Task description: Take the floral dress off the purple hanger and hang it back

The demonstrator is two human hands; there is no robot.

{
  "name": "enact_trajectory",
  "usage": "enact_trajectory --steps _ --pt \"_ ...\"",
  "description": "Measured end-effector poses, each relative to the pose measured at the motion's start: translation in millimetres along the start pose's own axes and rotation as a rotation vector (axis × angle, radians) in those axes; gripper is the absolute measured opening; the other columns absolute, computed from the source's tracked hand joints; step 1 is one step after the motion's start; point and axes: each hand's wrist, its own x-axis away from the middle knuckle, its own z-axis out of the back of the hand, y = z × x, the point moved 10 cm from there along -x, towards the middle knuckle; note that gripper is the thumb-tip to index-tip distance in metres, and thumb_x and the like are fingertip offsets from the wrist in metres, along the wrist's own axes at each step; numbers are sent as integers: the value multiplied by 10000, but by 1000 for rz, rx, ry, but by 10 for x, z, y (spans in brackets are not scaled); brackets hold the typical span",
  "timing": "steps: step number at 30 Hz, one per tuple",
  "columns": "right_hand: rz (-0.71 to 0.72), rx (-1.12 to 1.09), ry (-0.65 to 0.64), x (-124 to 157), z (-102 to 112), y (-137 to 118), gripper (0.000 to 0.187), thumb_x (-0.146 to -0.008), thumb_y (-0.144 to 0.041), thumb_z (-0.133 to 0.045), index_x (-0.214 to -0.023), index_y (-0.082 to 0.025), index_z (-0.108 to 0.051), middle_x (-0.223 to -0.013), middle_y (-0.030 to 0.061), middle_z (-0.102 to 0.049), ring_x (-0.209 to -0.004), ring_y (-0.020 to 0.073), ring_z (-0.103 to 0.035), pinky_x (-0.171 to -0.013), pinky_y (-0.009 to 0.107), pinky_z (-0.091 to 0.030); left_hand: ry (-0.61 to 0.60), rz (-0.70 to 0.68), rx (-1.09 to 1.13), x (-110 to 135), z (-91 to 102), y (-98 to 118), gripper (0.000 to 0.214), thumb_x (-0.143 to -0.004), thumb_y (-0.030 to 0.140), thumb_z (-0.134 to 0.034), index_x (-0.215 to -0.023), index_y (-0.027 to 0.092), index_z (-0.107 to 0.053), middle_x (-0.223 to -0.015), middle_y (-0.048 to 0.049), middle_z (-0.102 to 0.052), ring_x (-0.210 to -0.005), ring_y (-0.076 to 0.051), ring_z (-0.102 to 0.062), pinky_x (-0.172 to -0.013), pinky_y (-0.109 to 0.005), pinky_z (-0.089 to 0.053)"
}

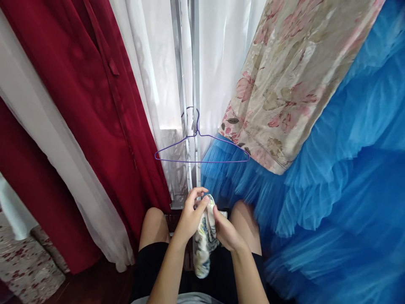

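Observation:
A white cloth with a dark and yellow-green pattern (pixel 202 257) hangs bunched between my hands, above my lap. My left hand (pixel 192 213) pinches its upper edge, thumb in front and fingers curled behind. From the other side my right hand (pixel 228 231) grips the same edge with the thumb, its other fingers partly hidden behind the cloth. What kind of garment it is, I cannot make out. Straight ahead of my hands, a thin purple wire hanger (pixel 202 161) hangs bare against the metal poles.
Grey metal poles (pixel 196 84) stand upright in front of me. Long red fabric (pixel 104 126) and white fabric hang at the left. On the right are a pink floral garment (pixel 284 97) and a wide blue tulle skirt (pixel 341 177). My bare knees (pixel 154 228) flank the hands.

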Motion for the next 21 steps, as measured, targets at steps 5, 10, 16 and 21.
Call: enact_trajectory --steps 5,10,16,21 --pt "-64 83 -268 60 -103 -325 423 -620 -472 -890 -733 -114 -694 -644 18 -627 -537 109 -522 -541 222 -411 -454 226 -133 352 -48 -325 517 -941 610 -504 -1122 186 -736 -1028 -94 -731 -1011 -287 -648 -936 -386 -504" --pt "-106 526 -378 -69 -109 -892 274 -704 -313 -840 -709 -116 -650 -592 -30 -545 -510 68 -419 -485 192 -309 -575 314 -582 471 536 -694 494 -878 616 -595 -866 139 -726 -853 -36 -707 -811 -216 -612 -723 -271 -472" --pt "72 1078 -136 -635 41 -1370 219 -815 -252 -674 -989 -132 -731 -763 33 -689 -612 135 -559 -534 222 -397 -531 111 -703 -176 1359 -554 275 -890 394 -596 -974 181 -748 -969 -43 -744 -878 -241 -639 -815 -303 -472" --pt "250 1219 70 -1061 287 -1644 539 -779 -294 -719 -1291 -139 -657 -872 71 -736 -656 182 -619 -586 272 -465 -437 -19 -919 -629 1850 -252 372 -829 512 -674 -997 193 -763 -983 -77 -709 -949 -272 -604 -905 -370 -427"
